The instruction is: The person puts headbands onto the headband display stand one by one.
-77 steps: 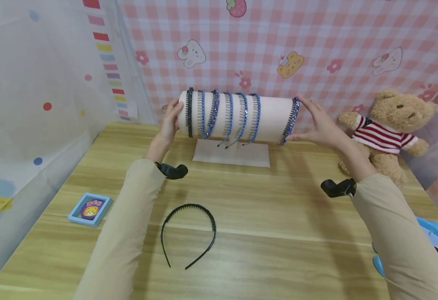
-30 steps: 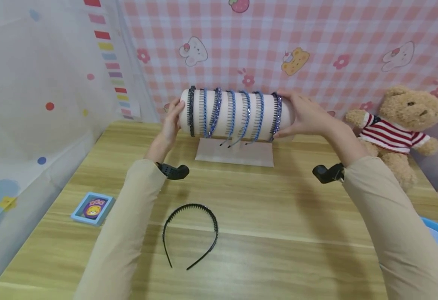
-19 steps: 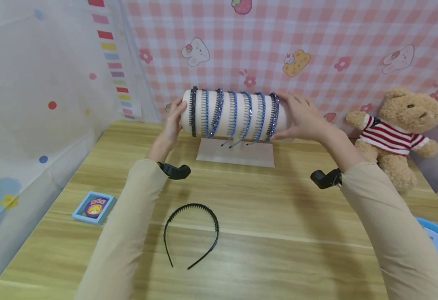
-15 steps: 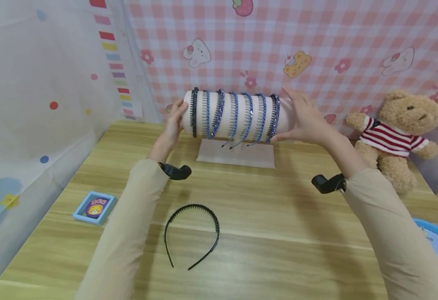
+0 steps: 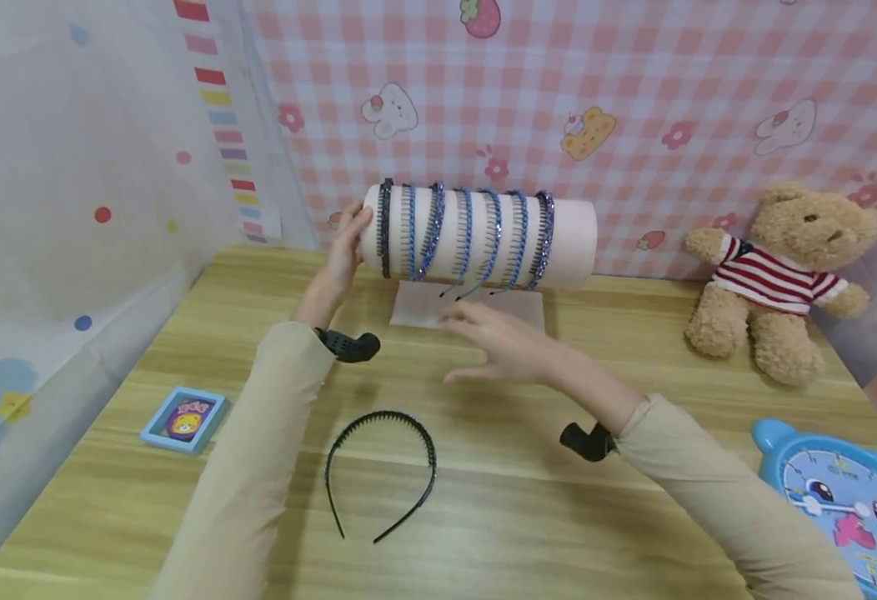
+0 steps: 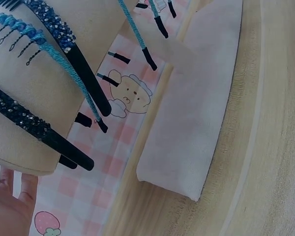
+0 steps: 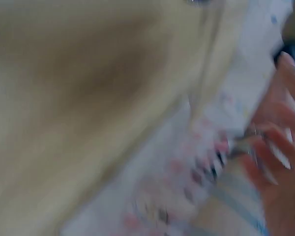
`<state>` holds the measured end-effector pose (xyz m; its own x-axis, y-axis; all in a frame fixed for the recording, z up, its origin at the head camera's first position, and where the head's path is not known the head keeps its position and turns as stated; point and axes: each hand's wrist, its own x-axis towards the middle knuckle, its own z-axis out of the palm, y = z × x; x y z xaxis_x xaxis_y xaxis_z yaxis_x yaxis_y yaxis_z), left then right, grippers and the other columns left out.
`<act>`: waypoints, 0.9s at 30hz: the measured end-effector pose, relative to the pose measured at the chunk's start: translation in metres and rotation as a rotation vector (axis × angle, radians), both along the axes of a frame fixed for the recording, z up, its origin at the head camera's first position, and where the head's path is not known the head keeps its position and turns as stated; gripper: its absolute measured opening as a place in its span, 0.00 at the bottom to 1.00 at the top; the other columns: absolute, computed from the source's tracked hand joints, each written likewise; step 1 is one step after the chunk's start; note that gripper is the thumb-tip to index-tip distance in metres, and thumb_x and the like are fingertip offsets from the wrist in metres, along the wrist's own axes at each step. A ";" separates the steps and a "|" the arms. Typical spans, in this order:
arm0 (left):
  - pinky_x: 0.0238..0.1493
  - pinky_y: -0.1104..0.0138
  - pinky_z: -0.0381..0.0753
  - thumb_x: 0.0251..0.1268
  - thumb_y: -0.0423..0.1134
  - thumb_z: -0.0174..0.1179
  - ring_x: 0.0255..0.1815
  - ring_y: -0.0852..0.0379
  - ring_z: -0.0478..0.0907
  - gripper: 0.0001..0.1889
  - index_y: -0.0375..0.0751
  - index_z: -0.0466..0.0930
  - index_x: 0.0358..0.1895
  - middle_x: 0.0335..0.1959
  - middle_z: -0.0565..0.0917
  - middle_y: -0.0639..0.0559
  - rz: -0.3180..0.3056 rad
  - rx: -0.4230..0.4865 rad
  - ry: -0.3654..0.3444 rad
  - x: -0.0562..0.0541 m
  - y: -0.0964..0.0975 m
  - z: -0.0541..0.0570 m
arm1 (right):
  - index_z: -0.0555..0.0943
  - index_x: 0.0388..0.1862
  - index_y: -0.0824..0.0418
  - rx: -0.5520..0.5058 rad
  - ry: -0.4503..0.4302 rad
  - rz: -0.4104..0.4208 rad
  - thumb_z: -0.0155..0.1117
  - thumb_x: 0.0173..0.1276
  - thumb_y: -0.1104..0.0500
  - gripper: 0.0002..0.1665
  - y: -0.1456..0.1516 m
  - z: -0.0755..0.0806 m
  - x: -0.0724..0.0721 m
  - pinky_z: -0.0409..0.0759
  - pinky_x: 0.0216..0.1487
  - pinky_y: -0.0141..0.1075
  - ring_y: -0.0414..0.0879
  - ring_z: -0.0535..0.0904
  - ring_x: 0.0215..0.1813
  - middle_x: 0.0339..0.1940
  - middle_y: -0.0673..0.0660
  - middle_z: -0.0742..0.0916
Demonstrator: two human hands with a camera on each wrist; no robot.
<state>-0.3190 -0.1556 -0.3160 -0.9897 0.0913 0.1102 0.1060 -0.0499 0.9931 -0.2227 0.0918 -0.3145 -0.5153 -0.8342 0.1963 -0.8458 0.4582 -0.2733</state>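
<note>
A pale roll-shaped headband display stand [image 5: 569,243] carries several toothed headbands, mostly blue, some glittery, with a black headband [image 5: 384,229] at its left end. My left hand [image 5: 343,250] holds the roll's left end, fingers against the end face. A purple-blue glitter headband [image 5: 543,240] is the rightmost on the roll. My right hand [image 5: 502,342] holds nothing; its fingers are spread in front of the stand's flat base [image 5: 416,306], partly covering it. A loose black toothed headband [image 5: 433,458] lies on the table, nearer than the right hand. The right wrist view is blurred.
A small blue frame with a bear picture [image 5: 184,419] lies on the wooden table [image 5: 558,525] at left. A teddy bear [image 5: 776,279] sits at back right; a blue clock [image 5: 832,492] lies at front right. A pink checked cloth [image 5: 438,50] hangs behind.
The rightmost glitter headband slid left along the roll under my right hand. That hand then let go and moved down and left, in front of the base. My left hand stayed put.
</note>
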 end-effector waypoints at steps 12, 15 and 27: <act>0.61 0.58 0.57 0.66 0.53 0.37 0.66 0.52 0.56 0.30 0.51 0.46 0.70 0.69 0.54 0.49 -0.008 -0.018 0.004 0.001 0.001 -0.002 | 0.74 0.49 0.66 0.289 -0.537 -0.165 0.67 0.57 0.54 0.25 -0.059 -0.052 0.018 0.74 0.40 0.34 0.44 0.75 0.38 0.37 0.56 0.81; 0.63 0.57 0.55 0.66 0.53 0.37 0.67 0.52 0.55 0.31 0.51 0.46 0.70 0.70 0.53 0.49 -0.009 -0.016 0.004 0.000 0.001 -0.001 | 0.74 0.48 0.69 0.265 -0.568 -0.215 0.65 0.56 0.62 0.21 -0.055 -0.053 0.018 0.74 0.38 0.33 0.43 0.74 0.35 0.37 0.58 0.82; 0.56 0.64 0.60 0.65 0.53 0.38 0.62 0.55 0.59 0.30 0.50 0.48 0.70 0.68 0.56 0.49 0.008 0.000 0.003 0.000 0.000 0.000 | 0.76 0.38 0.70 0.272 -0.792 -0.420 0.56 0.60 0.61 0.12 0.055 -0.007 -0.010 0.81 0.32 0.37 0.42 0.80 0.24 0.24 0.55 0.82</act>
<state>-0.3189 -0.1559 -0.3158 -0.9900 0.0832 0.1137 0.1098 -0.0492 0.9927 -0.2327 0.1465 -0.3215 -0.6848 -0.5149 -0.5157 -0.2093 0.8168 -0.5376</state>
